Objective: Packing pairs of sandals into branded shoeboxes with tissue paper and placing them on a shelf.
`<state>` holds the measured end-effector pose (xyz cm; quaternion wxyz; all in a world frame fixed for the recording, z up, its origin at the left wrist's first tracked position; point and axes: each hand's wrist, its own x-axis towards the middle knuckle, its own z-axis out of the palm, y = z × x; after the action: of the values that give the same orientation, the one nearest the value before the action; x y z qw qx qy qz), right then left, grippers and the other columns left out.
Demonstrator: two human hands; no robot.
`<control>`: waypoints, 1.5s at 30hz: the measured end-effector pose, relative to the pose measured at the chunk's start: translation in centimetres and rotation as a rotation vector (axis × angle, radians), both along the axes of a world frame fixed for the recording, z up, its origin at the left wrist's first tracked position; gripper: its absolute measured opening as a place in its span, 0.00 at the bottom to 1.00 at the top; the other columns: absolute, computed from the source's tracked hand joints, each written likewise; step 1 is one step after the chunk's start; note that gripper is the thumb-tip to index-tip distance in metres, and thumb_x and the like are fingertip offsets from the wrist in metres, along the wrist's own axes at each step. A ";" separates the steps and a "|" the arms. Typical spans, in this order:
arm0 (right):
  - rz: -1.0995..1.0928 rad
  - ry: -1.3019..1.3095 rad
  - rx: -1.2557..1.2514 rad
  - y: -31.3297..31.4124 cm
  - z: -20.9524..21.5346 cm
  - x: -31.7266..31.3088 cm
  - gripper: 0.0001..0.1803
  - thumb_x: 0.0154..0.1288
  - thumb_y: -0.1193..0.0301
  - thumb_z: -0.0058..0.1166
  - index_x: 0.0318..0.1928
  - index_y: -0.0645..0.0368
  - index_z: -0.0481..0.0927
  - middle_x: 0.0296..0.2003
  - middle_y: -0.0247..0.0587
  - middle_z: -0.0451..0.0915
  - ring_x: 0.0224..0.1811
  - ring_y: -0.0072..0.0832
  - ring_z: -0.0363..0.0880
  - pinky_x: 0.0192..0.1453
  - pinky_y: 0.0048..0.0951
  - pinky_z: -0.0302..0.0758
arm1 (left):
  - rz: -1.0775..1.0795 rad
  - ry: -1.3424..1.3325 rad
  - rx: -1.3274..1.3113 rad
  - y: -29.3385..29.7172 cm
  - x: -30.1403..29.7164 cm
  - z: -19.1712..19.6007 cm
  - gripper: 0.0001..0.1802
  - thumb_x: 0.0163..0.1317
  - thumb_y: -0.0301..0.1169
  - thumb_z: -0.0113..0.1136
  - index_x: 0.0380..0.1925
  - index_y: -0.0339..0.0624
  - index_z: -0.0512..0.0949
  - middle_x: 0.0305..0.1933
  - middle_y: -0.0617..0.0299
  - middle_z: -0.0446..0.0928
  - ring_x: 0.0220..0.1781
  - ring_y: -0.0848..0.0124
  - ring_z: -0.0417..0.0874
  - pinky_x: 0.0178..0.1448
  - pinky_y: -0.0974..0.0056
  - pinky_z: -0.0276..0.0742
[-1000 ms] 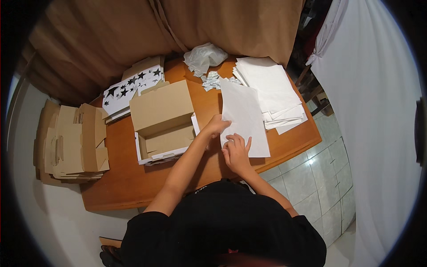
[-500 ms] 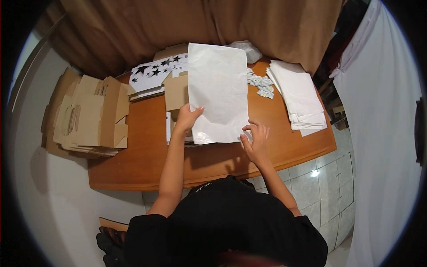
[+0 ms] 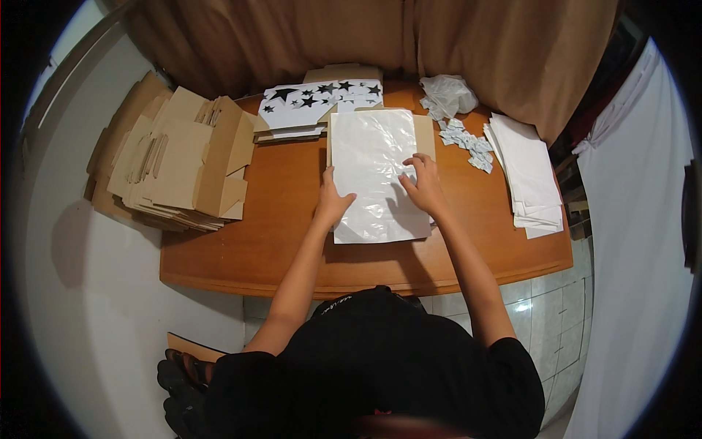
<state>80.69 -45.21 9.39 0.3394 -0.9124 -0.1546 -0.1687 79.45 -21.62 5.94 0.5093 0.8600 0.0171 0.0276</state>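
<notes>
A large white tissue sheet (image 3: 374, 157) lies spread over an open brown cardboard box, whose edge (image 3: 424, 132) shows at the sheet's right side. My left hand (image 3: 333, 200) presses flat on the sheet's left edge with fingers apart. On the sheet's right half rests my right hand (image 3: 423, 183), fingers spread, palm down. Both hands lie on the paper without gripping it. The box's inside is hidden under the sheet.
Flattened brown boxes (image 3: 172, 157) are stacked at the wooden table's (image 3: 256, 249) left end. Star-printed sheets (image 3: 314, 99) lie at the back. A white paper stack (image 3: 528, 175), small white packets (image 3: 468, 140) and a crumpled plastic bag (image 3: 447, 94) sit at the right. Brown curtain behind.
The sheet came off the right-hand stack, was lifted up in both hands, and now lies laid flat over the box with both hands pressing on it.
</notes>
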 end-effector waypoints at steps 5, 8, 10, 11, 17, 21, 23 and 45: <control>0.041 0.035 -0.095 1.4 -0.9 3.4 0.23 0.53 0.65 0.57 0.51 0.57 0.71 0.57 0.52 0.64 0.61 0.48 0.60 0.61 0.48 0.60 | -0.053 -0.061 0.060 -0.3 -0.4 1.1 0.43 0.44 0.21 0.65 0.61 0.43 0.55 0.57 0.37 0.64 0.60 0.46 0.66 0.62 0.56 0.65; 0.047 0.111 -0.159 2.0 -1.4 4.6 0.27 0.53 0.65 0.58 0.54 0.57 0.69 0.59 0.51 0.61 0.63 0.47 0.58 0.61 0.53 0.59 | -0.143 -0.091 0.093 -0.7 -0.4 0.6 0.41 0.44 0.20 0.64 0.60 0.41 0.57 0.57 0.42 0.65 0.60 0.46 0.66 0.62 0.56 0.65; 0.037 0.136 -0.198 2.0 -2.3 5.3 0.28 0.53 0.64 0.58 0.55 0.57 0.68 0.60 0.51 0.60 0.63 0.46 0.58 0.62 0.55 0.58 | -0.142 -0.093 0.111 -1.1 -0.5 0.6 0.40 0.45 0.20 0.64 0.60 0.41 0.57 0.57 0.42 0.64 0.59 0.46 0.66 0.61 0.56 0.65; 0.038 0.161 -0.226 1.9 -2.8 5.6 0.29 0.53 0.64 0.59 0.56 0.55 0.67 0.61 0.50 0.60 0.64 0.46 0.57 0.62 0.58 0.57 | -0.144 -0.092 0.131 -1.4 -0.6 0.6 0.40 0.45 0.20 0.63 0.60 0.41 0.57 0.57 0.42 0.64 0.58 0.46 0.66 0.61 0.56 0.65; 0.007 0.212 -0.349 1.9 -3.4 5.9 0.31 0.50 0.63 0.61 0.56 0.52 0.66 0.62 0.48 0.58 0.65 0.44 0.54 0.62 0.63 0.53 | 0.036 -0.387 0.640 -4.1 -2.9 4.3 0.27 0.49 0.31 0.64 0.51 0.40 0.70 0.58 0.46 0.63 0.62 0.52 0.64 0.64 0.51 0.59; 0.006 0.137 -0.347 2.1 -3.1 6.1 0.31 0.50 0.63 0.61 0.56 0.51 0.66 0.62 0.47 0.57 0.66 0.45 0.53 0.62 0.65 0.51 | -0.515 -0.330 0.347 -4.4 -1.8 0.9 0.23 0.57 0.45 0.55 0.46 0.42 0.76 0.60 0.49 0.66 0.66 0.49 0.59 0.66 0.51 0.55; 0.001 0.153 -0.360 2.0 -2.9 6.4 0.32 0.51 0.63 0.60 0.57 0.51 0.66 0.62 0.48 0.56 0.67 0.45 0.52 0.62 0.65 0.50 | -0.689 -0.275 0.452 -4.6 -1.8 0.2 0.23 0.58 0.49 0.53 0.44 0.43 0.77 0.56 0.50 0.70 0.64 0.49 0.62 0.64 0.49 0.58; -0.016 0.203 -0.403 1.9 -3.7 6.5 0.33 0.52 0.65 0.60 0.60 0.48 0.64 0.65 0.52 0.52 0.68 0.48 0.48 0.65 0.61 0.48 | -1.062 0.725 0.460 -3.8 4.0 -1.4 0.62 0.35 0.81 0.41 0.58 0.37 0.68 0.65 0.41 0.60 0.68 0.48 0.57 0.68 0.52 0.53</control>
<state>87.16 -43.35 5.65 0.1627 -0.9753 -0.1428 -0.0446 83.43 -25.38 4.55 0.2201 0.7930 -0.2441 -0.5129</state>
